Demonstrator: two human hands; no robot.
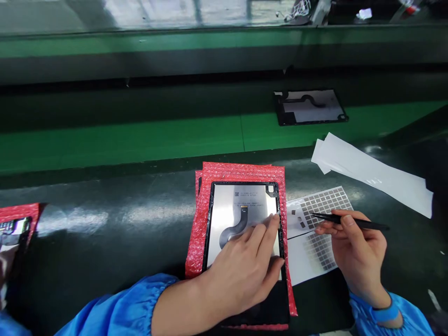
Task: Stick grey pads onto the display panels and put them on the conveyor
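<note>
A black-framed silver panel (227, 210) with a dark curved flex cable (234, 231) lies on red bubble wrap (241, 173). My left hand (245, 268) lies on the panel's lower right, fingers stretched, with fingertips pressing near its right edge. My right hand (353, 252) pinches black tweezers (346, 220) that point left over a white sheet of small grey stickers (322, 205). Both forearms wear blue sleeves.
A second panel (310, 106) rests on the green conveyor belt (140, 137) behind. White paper strips (371, 170) lie at the right. Another red bubble-wrap piece (17, 217) sits at the left edge on the dark work surface (105, 242).
</note>
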